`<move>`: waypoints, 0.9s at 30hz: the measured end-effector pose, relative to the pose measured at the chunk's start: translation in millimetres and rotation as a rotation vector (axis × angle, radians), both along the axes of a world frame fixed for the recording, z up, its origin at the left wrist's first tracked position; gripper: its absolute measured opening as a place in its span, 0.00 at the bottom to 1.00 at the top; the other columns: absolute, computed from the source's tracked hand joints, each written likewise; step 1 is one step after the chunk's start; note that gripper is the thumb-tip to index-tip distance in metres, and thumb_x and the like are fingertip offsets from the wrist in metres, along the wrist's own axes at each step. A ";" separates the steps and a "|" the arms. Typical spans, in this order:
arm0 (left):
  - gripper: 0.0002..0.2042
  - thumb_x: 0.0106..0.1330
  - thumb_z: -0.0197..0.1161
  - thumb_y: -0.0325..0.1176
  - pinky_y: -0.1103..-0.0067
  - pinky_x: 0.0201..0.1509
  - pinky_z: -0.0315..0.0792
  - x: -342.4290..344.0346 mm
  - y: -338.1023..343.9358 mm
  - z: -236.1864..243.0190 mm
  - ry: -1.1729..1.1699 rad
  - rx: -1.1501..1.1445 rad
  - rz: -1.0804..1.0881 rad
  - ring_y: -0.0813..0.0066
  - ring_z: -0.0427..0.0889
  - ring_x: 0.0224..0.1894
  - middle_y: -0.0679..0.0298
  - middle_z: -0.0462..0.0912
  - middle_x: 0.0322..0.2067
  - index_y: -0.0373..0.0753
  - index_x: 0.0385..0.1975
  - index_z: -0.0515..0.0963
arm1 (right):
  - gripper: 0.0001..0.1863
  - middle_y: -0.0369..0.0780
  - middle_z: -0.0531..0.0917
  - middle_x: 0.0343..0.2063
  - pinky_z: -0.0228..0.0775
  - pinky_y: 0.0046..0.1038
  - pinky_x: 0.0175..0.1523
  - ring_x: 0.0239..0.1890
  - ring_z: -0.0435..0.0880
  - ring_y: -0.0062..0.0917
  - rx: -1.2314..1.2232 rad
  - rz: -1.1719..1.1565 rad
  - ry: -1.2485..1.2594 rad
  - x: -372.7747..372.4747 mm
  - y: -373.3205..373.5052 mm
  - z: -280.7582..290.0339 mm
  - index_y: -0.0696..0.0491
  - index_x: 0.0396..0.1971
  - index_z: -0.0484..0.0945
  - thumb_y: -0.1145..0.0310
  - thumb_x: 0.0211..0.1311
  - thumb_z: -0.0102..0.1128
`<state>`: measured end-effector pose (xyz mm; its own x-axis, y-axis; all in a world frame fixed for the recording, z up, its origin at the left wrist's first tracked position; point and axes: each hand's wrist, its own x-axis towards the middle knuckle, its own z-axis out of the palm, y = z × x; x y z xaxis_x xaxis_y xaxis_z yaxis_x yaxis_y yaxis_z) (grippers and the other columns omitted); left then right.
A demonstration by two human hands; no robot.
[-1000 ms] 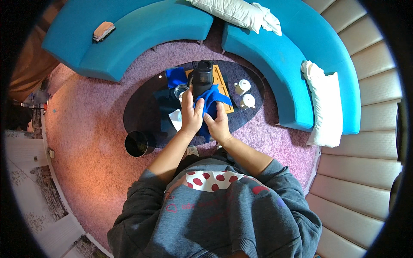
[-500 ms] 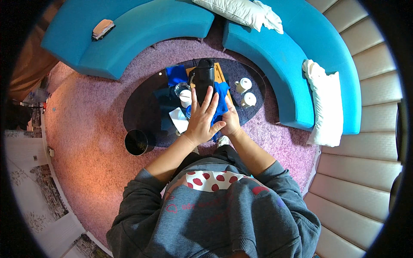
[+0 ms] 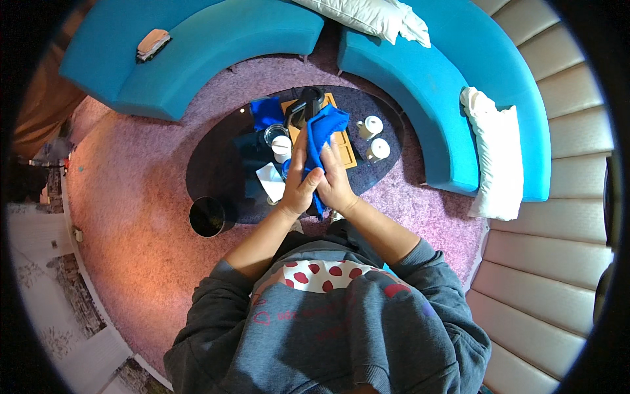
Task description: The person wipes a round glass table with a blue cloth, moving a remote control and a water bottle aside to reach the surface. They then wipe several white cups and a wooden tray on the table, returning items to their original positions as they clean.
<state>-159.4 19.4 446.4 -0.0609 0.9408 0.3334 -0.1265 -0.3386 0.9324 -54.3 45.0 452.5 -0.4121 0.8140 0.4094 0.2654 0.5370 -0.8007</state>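
Observation:
A crumpled blue cloth (image 3: pixel 323 126) is pressed between my two hands over the near side of the dark oval table (image 3: pixel 220 154). My left hand (image 3: pixel 300 190) lies against the cloth's left side, its thumb toward the middle. From the right, my right hand (image 3: pixel 337 187) closes on it, fingers pointing away from me. The cloth's upper end stands out past my fingertips and a tail hangs below my palms. Just beyond is a black jug with a handle (image 3: pixel 311 100), partly hidden by the cloth. It stands by a wooden tray (image 3: pixel 346 152).
Left of my hands are a folded blue cloth (image 3: pixel 266 113), a round glass dish (image 3: pixel 275 134), a white canister (image 3: pixel 282 149) and a white flat item (image 3: pixel 270 180). Two white mugs (image 3: pixel 371 127) stand right. A black bin (image 3: pixel 208 217) is on the carpet; curved blue sofas (image 3: pixel 407 85) lie beyond.
My left hand, spread flat before, has come together with my right around the blue cloth. The cloth has moved up and left between them and now covers part of the jug.

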 end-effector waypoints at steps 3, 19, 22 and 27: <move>0.35 0.61 0.53 0.46 0.71 0.63 0.54 -4.4 -1.9 4.6 -0.151 -0.087 -0.056 0.64 0.61 0.59 0.54 0.60 0.57 0.36 0.63 0.47 | 0.25 0.57 0.60 0.56 0.49 0.43 0.62 0.59 0.57 0.53 0.084 -0.027 -0.012 0.3 -13.7 0.5 0.56 0.51 0.69 0.72 0.49 0.55; 0.33 0.56 0.56 0.28 0.74 0.59 0.61 3.8 -6.7 -17.3 -0.069 -0.215 -0.066 0.65 0.67 0.56 0.53 0.64 0.54 0.34 0.62 0.50 | 0.20 0.48 0.61 0.60 0.37 0.42 0.67 0.64 0.49 0.50 0.053 0.046 -0.125 16.3 13.7 4.9 0.57 0.50 0.70 0.75 0.54 0.48; 0.35 0.53 0.60 0.25 0.72 0.60 0.60 3.8 -8.4 -16.7 0.127 -0.165 -0.057 0.61 0.64 0.58 0.52 0.63 0.57 0.36 0.61 0.51 | 0.26 0.48 0.50 0.64 0.36 0.38 0.67 0.67 0.43 0.46 -0.129 0.116 -0.071 16.7 -2.8 1.6 0.56 0.58 0.62 0.78 0.56 0.43; 0.46 0.44 0.64 0.26 0.67 0.66 0.49 4.9 -12.9 7.1 0.620 0.052 0.034 0.53 0.49 0.66 0.44 0.50 0.62 0.33 0.64 0.42 | 0.31 0.50 0.47 0.65 0.37 0.29 0.67 0.67 0.45 0.38 -0.287 -0.077 0.235 8.2 11.4 7.2 0.58 0.60 0.57 0.84 0.50 0.36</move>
<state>-154.5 6.4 453.5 0.1293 0.9233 0.3616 0.4446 -0.3799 0.8112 -46.0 56.4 459.7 -0.2672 0.9342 0.2363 0.0868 0.2676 -0.9596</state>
